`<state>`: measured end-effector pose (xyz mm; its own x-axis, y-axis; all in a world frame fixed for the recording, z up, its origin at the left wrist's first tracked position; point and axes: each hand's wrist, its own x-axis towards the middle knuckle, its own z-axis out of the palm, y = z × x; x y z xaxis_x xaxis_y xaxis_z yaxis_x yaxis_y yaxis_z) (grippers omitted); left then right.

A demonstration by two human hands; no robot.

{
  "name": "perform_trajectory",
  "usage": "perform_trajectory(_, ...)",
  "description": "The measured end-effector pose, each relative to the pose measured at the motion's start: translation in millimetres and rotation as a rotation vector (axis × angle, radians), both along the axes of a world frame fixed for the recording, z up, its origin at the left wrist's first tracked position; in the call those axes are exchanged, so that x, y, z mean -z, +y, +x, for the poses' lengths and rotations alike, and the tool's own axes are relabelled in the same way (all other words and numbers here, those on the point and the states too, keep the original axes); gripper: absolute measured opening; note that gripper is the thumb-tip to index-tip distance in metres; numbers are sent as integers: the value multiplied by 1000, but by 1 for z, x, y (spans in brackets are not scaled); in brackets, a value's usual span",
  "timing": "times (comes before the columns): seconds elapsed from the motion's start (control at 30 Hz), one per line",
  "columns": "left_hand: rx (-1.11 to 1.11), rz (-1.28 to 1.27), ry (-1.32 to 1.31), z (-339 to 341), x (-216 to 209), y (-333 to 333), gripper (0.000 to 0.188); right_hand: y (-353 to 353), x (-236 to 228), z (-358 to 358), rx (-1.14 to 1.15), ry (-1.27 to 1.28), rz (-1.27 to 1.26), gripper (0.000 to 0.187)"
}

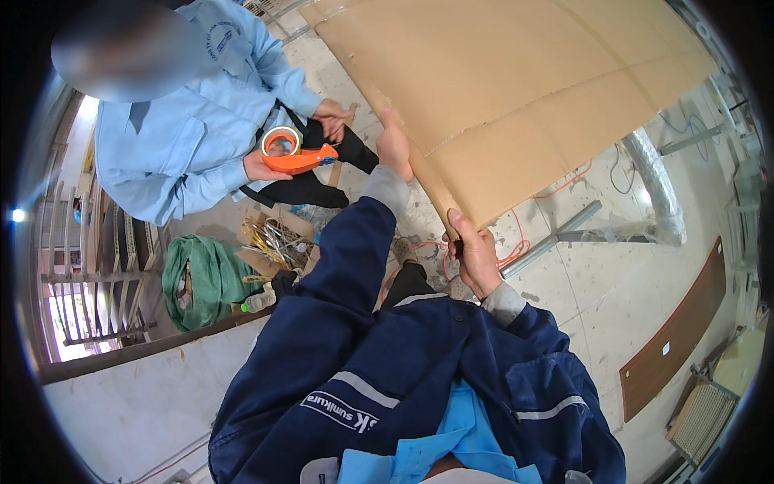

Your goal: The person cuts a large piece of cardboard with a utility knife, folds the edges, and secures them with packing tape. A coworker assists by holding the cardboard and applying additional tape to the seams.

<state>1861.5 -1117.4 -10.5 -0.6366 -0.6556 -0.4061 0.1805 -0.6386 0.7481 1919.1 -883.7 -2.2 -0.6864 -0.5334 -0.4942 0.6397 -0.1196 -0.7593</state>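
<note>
A large sheet of brown cardboard (516, 89) stretches from my hands to the far right, with a crease running across it. My left hand (393, 149) is closed on its left edge, its fingers partly hidden by the sheet. At the near corner my right hand (477, 260) grips the cardboard, thumb on top and fingers curled beneath. To the left, a co-worker in a light blue shirt (173, 145) holds an orange tape dispenser (302, 161) with a roll of tape (281, 142) on it. The co-worker's other hand (330, 118) is near the cardboard's left edge.
Left of me lie a green sack (201, 278) and a cardboard box of scraps (278, 242). Orange cable (516, 250) and metal bars (576, 222) are on the tiled floor at right. Beyond them are a wrapped tube (657, 189) and a brown board (673, 335).
</note>
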Motion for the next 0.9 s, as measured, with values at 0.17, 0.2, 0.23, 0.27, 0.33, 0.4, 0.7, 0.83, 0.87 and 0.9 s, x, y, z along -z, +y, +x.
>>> perform_trajectory(0.17, -57, -13, -68, 15, -2, 35, 78, 0, 1, 3, 6, 9, -5, 39)
perform_trajectory(0.2, -69, 22, -71, 16, -1, 38, 78, 0, 2, 3, 8, 12, -7, 39)
perform_trajectory(0.23, -75, -7, -70, 16, 1, 40, 76, -1, 2, 2, 18, 7, 4, 39)
perform_trajectory(0.27, -79, -11, -63, 15, 3, 40, 75, -2, 2, 2, 16, 13, -14, 39)
perform_trajectory(0.33, -87, -30, -65, 12, 7, 39, 74, -3, 3, 0, 31, 19, -46, 39)
perform_trajectory(0.4, -97, -53, -81, 8, 10, 36, 73, -3, 3, -3, 31, 21, -24, 39)
perform_trajectory(0.7, -66, -65, -158, -1, 7, 35, 69, -4, 4, -14, 32, 15, -21, 39)
perform_trajectory(0.83, -49, -73, -97, -2, 12, 35, 66, -2, 6, -15, 25, 9, -42, 38)
perform_trajectory(0.87, -37, -64, -54, -1, 14, 35, 66, -2, 6, -14, 13, 11, -19, 40)
perform_trajectory(0.9, -31, -36, -17, -1, 16, 35, 65, -1, 7, -12, 6, 25, -26, 41)
